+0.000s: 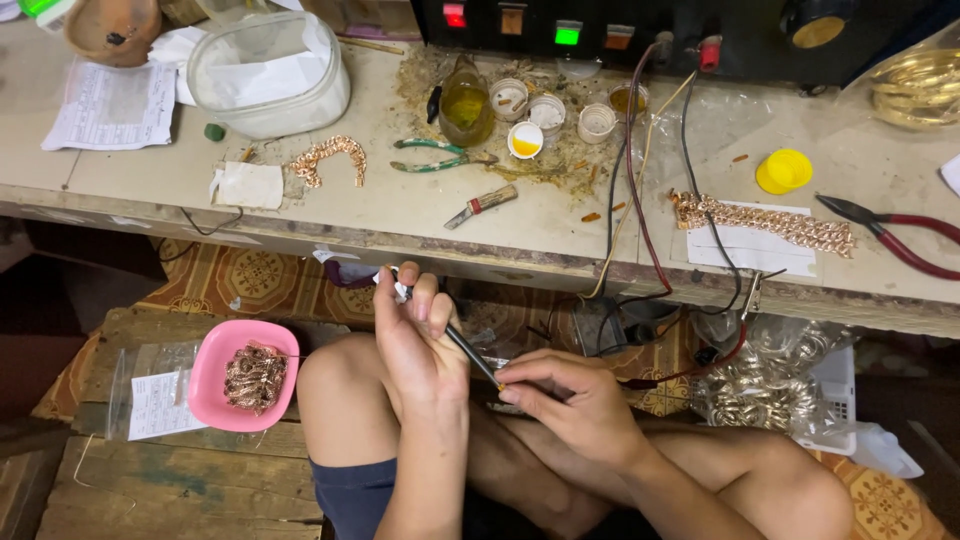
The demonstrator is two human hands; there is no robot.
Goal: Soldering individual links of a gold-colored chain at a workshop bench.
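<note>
Thin dark tool (468, 352), slim and rod-like, slanting from 11 to 5 o'clock above bare knees. Left hand (418, 345) clamped round its upper shaft; right hand (570, 400) pinched shut at its orange tip. Round pink bowl (215, 372) of coppery chain bits at 9 o'clock. Worn, stained counter (400, 215) at 12 o'clock.

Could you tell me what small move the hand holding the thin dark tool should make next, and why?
Probably hold the thin dark tool steady at its tip. The left hand grips it slanting down to the right hand, whose pinched fingertips meet the tip. What they pinch is too small to tell.
</note>
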